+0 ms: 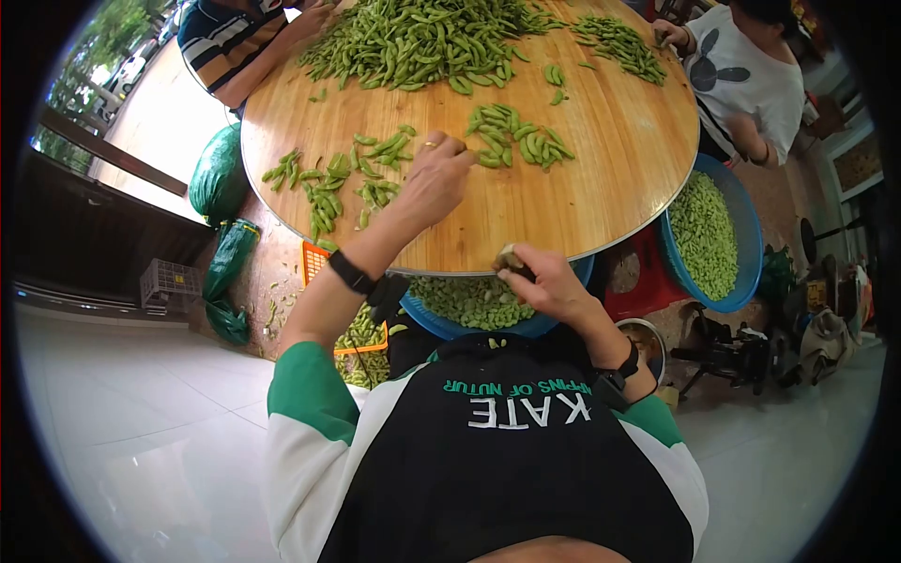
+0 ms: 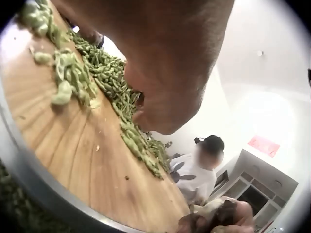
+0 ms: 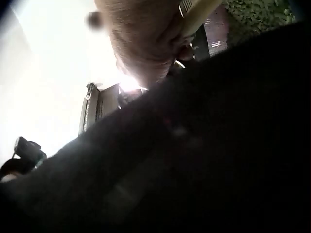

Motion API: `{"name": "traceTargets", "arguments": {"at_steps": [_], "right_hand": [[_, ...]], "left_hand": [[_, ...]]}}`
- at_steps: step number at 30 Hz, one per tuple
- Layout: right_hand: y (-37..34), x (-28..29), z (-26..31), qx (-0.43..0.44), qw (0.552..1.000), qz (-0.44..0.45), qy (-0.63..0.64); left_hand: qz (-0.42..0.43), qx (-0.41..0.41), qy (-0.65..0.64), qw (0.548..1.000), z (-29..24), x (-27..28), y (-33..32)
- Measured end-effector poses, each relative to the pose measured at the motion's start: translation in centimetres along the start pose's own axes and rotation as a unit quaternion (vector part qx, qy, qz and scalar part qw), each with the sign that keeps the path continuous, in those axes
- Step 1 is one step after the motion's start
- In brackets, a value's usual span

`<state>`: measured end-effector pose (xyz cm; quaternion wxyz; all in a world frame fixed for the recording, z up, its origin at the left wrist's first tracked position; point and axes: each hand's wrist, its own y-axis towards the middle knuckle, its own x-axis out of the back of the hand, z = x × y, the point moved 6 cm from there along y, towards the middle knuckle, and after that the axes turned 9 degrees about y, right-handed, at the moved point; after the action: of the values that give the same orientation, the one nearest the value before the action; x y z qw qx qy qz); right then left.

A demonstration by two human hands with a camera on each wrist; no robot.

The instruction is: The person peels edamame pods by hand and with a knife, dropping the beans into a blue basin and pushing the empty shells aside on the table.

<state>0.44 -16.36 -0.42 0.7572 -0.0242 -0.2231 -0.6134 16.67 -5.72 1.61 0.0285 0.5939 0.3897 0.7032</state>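
My left hand reaches over the round wooden table, fingers bent, fingertips right at a small group of green soybean pods. Whether it pinches a pod I cannot tell. In the left wrist view the same hand hides its own fingertips. At the table's near edge my right hand grips a small tan-brown piece between thumb and fingers. Below that hand, a blue basin of shelled beans sits at my lap, partly under the table edge.
A large pod heap covers the far side, with loose pods at left. Two people sit across, one in a striped shirt, one in a white shirt. Another blue basin stands right; green sacks and an orange basket stand left.
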Motion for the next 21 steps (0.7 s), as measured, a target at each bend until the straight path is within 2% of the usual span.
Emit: {"name": "traceTargets", "arguments": {"at_steps": [2, 3, 4, 5, 6, 9, 10, 11, 12, 13, 14, 15, 16, 18, 21], "right_hand": [[-0.3, 1.0, -0.9, -0.170, 0.969, -0.067, 0.169], [-0.3, 1.2, -1.2, -0.129, 0.969, -0.092, 0.191], [-0.3, 1.4, -1.4, -0.130, 0.969, -0.094, 0.190], [-0.4, 1.8, -2.0, -0.157, 0.937, -0.115, 0.291], [-0.5, 1.9, -2.7, -0.181, 0.893, -0.135, 0.390], [0.2, 2.1, -4.0, -0.170, 0.861, -0.170, 0.449], [0.5, 2.3, -4.2, -0.156, 0.846, -0.193, 0.472], [0.8, 2.3, -4.3, -0.156, 0.845, -0.195, 0.473], [1.2, 2.2, -4.3, -0.149, 0.836, -0.187, 0.494], [1.4, 2.0, -4.3, -0.142, 0.827, -0.178, 0.514], [1.5, 2.1, -4.3, -0.142, 0.827, -0.178, 0.514], [1.5, 2.0, -4.2, -0.138, 0.807, -0.166, 0.550], [1.6, 1.8, -4.0, -0.134, 0.786, -0.155, 0.584], [1.6, 1.6, -3.6, -0.134, 0.776, -0.145, 0.599], [1.5, 1.3, -3.3, -0.134, 0.767, -0.132, 0.614]], "left_hand": [[0.046, 0.017, -0.024, 0.999, 0.5, -3.5, 0.5], [0.046, 0.016, -0.027, 0.998, 0.4, -4.1, 0.7], [0.045, 0.049, -0.044, 0.997, 0.8, -4.6, 0.9], [0.044, 0.082, -0.060, 0.994, 1.3, -5.1, 1.0], [0.045, 0.081, -0.061, 0.994, 1.0, -4.6, 1.2], [0.011, 0.047, -0.067, 0.997, -1.0, -1.8, 1.2], [0.064, 0.107, -0.197, 0.972, -1.5, -1.3, 1.1], [0.115, 0.167, -0.323, 0.925, -2.0, -1.4, 0.5], [0.117, 0.167, -0.323, 0.924, -2.7, -1.1, 0.1], [0.135, 0.216, -0.443, 0.859, -3.3, -1.5, -0.6], [0.149, 0.261, -0.554, 0.776, -3.7, -2.0, -1.2], [0.161, 0.294, -0.612, 0.716, -3.9, -2.3, -1.7], [0.162, 0.294, -0.613, 0.715, -4.0, -2.4, -2.0], [0.151, 0.303, -0.681, 0.650, -4.6, -2.5, -2.7], [0.156, 0.331, -0.681, 0.634, -5.1, -2.5, -3.1]]}}
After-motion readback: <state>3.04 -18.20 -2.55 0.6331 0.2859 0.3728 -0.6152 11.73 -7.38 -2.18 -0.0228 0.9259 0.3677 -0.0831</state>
